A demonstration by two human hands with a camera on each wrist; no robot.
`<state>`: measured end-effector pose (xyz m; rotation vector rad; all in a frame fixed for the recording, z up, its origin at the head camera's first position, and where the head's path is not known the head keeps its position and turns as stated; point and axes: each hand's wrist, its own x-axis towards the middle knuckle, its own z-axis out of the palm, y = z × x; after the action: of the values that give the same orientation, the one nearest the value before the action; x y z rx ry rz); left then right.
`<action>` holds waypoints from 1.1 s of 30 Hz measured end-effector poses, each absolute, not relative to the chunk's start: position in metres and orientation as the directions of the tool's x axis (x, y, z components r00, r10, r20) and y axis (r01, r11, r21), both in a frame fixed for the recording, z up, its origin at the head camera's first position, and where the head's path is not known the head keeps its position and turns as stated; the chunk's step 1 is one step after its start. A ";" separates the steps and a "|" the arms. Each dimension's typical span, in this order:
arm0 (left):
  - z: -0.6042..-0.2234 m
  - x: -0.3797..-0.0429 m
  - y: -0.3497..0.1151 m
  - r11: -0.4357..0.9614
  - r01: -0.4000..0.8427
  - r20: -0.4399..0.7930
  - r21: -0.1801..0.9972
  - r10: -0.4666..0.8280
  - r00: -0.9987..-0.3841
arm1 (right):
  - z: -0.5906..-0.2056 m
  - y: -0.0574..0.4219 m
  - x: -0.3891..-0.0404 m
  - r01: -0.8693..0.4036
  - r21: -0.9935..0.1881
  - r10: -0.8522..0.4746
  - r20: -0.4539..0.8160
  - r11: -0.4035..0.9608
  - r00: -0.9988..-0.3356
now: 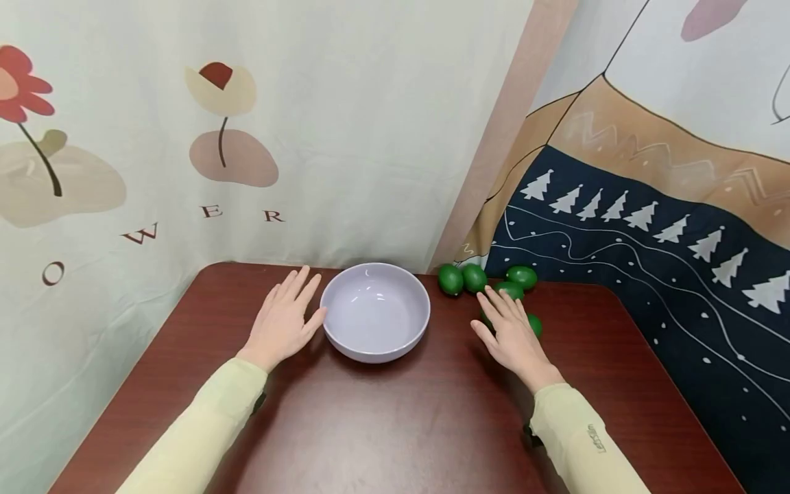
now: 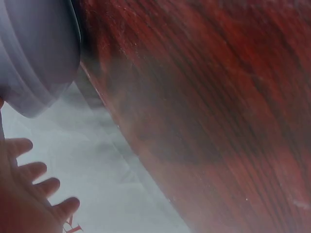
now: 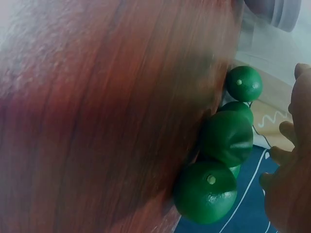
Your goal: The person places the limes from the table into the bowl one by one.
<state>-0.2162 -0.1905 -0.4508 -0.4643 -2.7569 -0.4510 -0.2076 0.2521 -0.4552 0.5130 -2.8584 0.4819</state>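
Note:
A pale lavender bowl [image 1: 375,312] stands at the far middle of the table, its inside bare. My left hand [image 1: 282,319] is just left of it with fingers straight, the thumb at or very near the rim. Part of the bowl's outer wall [image 2: 41,53] fills a corner of the left wrist view. Several green limes [image 1: 450,280] lie right of the bowl. Over the nearer ones hovers my right hand [image 1: 511,336], fingers straight and spread, hiding some of them. In the right wrist view the limes [image 3: 205,192] sit clustered beside the hand, with nothing in its grasp.
The dark red-brown wooden table [image 1: 370,432] reaches back to a pale curtain [image 1: 370,137] with printed flowers and letters. A dark blue cloth [image 1: 617,261] with white trees hangs along the right side, close behind the limes.

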 end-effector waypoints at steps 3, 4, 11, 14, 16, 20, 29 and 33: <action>-0.452 -0.217 -0.191 0.881 0.392 0.359 0.265 0.287 -0.888 | -0.455 0.255 -0.206 -0.358 -0.285 -0.291 0.253 0.889 -0.923; -0.453 -0.218 -0.190 0.875 0.404 0.366 0.267 0.296 -0.882 | -0.455 0.256 -0.205 -0.355 -0.288 -0.287 0.254 0.890 -0.924; -0.457 -0.216 -0.189 0.851 0.444 0.372 0.282 0.329 -0.868 | -0.456 0.263 -0.200 -0.333 -0.312 -0.256 0.263 0.890 -0.930; -0.459 -0.215 -0.189 0.846 0.438 0.359 0.305 0.324 -0.876 | -0.457 0.267 -0.198 -0.326 -0.314 -0.248 0.263 0.892 -0.932; -0.460 -0.216 -0.189 0.841 0.437 0.362 0.318 0.318 -0.876 | -0.457 0.269 -0.197 -0.325 -0.313 -0.244 0.272 0.892 -0.931; -0.461 -0.216 -0.190 0.833 0.440 0.376 0.337 0.309 -0.874 | -0.456 0.274 -0.197 -0.320 -0.320 -0.228 0.293 0.892 -0.929; -0.459 -0.219 -0.189 0.825 0.440 0.355 0.355 0.317 -0.880 | -0.460 0.287 -0.190 -0.306 -0.335 -0.189 0.339 0.891 -0.922; -0.461 -0.218 -0.187 0.811 0.431 0.338 0.396 0.307 -0.889 | -0.463 0.293 -0.186 -0.282 -0.350 -0.167 0.323 0.893 -0.931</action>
<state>-0.2182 -0.1868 -0.4607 -0.5686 -2.7382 -0.6894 -0.1864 0.2926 -0.4634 0.3362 -2.7745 0.5744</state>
